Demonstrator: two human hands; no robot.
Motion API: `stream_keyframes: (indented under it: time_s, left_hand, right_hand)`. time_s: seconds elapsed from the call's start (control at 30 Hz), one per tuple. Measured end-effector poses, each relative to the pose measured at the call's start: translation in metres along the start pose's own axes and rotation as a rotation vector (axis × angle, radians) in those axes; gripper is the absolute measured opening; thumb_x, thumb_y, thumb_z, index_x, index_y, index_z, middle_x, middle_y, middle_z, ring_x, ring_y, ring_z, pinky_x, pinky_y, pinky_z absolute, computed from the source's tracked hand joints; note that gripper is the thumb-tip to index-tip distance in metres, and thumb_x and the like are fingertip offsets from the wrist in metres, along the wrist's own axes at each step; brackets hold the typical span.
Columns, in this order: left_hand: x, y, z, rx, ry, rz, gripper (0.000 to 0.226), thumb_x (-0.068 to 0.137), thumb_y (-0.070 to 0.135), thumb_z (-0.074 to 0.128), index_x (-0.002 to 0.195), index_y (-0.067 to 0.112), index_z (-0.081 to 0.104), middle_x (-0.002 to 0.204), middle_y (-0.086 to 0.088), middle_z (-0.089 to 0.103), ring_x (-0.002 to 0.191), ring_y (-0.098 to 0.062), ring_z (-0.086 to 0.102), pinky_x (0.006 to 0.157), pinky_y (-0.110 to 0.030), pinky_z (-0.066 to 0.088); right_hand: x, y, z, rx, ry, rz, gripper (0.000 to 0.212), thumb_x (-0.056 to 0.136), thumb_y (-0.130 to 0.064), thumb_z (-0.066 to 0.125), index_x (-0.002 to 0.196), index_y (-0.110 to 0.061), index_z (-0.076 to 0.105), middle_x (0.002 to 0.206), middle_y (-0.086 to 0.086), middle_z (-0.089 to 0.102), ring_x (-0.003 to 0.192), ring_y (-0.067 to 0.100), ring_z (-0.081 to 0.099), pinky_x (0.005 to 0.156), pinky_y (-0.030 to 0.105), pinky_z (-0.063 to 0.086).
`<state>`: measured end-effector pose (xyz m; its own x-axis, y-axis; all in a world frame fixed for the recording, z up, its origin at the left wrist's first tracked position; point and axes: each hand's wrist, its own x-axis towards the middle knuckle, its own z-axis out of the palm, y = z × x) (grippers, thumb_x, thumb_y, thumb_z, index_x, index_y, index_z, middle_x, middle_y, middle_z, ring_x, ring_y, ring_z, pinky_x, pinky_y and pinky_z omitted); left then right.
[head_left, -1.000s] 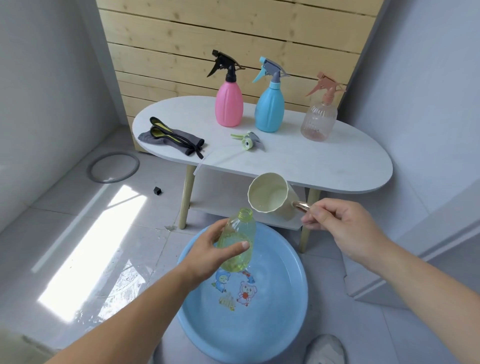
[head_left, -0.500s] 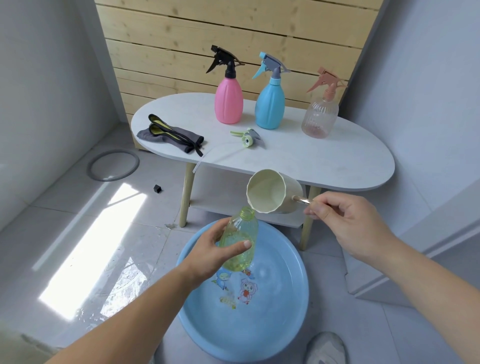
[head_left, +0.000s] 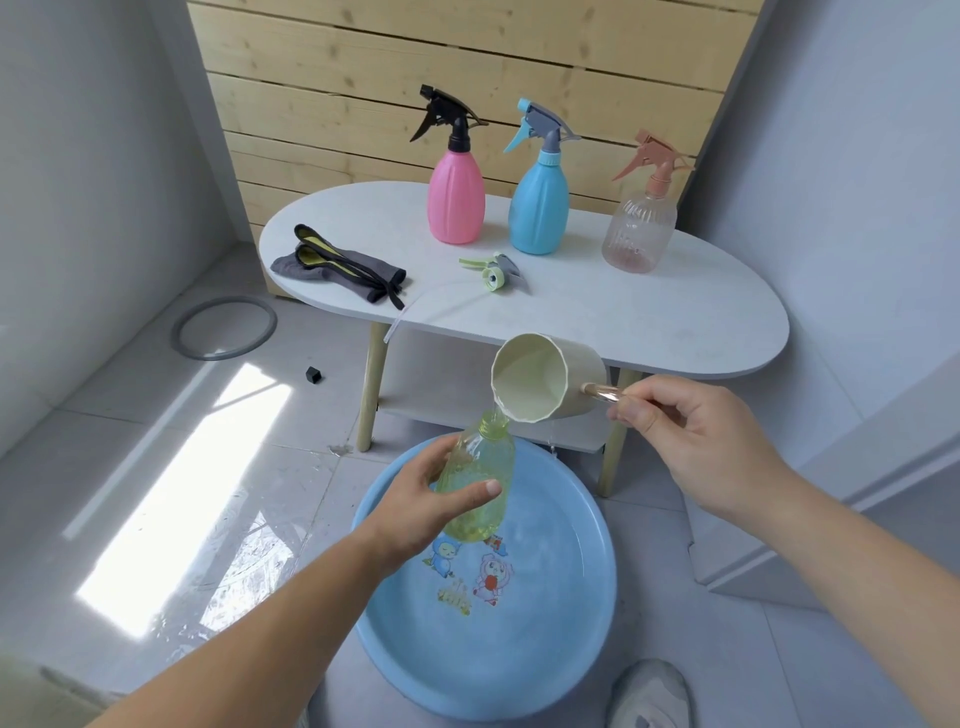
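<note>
My left hand (head_left: 421, 512) grips the green bottle (head_left: 480, 483), neck up, slightly tilted, above the blue basin (head_left: 571, 649). My right hand (head_left: 696, 441) pinches the metal handle (head_left: 602, 391) of the cream scoop (head_left: 540, 376). It's tipped sideways, lip just over the bottle mouth, with a thin water stream. Three spray bottles (head_left: 538, 210) stand on the surface (head_left: 675, 332) behind.

bright daylight | sun patch glaring on floor (head_left: 182, 493) | sharp | edges bowed

left grip (head_left: 422, 512) curled low, right grip (head_left: 696, 441) pinched higher
</note>
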<state>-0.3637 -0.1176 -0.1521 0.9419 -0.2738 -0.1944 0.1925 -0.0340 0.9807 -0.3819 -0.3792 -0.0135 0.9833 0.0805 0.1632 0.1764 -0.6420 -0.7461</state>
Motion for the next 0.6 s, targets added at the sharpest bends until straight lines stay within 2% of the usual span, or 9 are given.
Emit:
stream_keyframes:
  time_s: [0.13, 0.23, 0.6]
  left_hand:
    - [0.0008, -0.0016, 0.0, 0.005, 0.008, -0.003, 0.066, 0.066, 0.053, 0.09, 0.127, 0.043, 0.068, 0.127, 0.012, 0.072, 0.125, -0.009, 0.064, 0.112, -0.043, 0.051]
    - [0.0011, -0.003, -0.0004, 0.01, 0.009, 0.004, 0.067, 0.067, 0.053, 0.09, 0.129, 0.041, 0.067, 0.13, 0.012, 0.071, 0.128, -0.01, 0.062, 0.114, -0.045, 0.049]
    - [0.0008, -0.0029, 0.0006, -0.004, -0.001, 0.002, 0.065, 0.069, 0.049, 0.09, 0.13, 0.04, 0.067, 0.13, 0.013, 0.071, 0.127, -0.006, 0.062, 0.113, -0.041, 0.05]
  right_hand:
    - [0.0004, -0.0035, 0.0, -0.015, 0.019, -0.011, 0.018, 0.096, -0.02, 0.062, 0.082, -0.024, 0.073, 0.069, -0.016, 0.061, 0.063, 0.005, 0.048, 0.059, 0.01, 0.035]
    - [0.0004, -0.0041, 0.0002, -0.028, 0.025, -0.025, 0.017, 0.096, -0.017, 0.062, 0.083, -0.021, 0.073, 0.065, -0.022, 0.058, 0.063, 0.002, 0.047, 0.06, 0.009, 0.034]
    - [0.0026, -0.0006, 0.0021, -0.054, 0.042, -0.082, 0.016, 0.095, -0.018, 0.063, 0.083, -0.021, 0.072, 0.077, -0.015, 0.062, 0.072, 0.008, 0.052, 0.065, 0.01, 0.036]
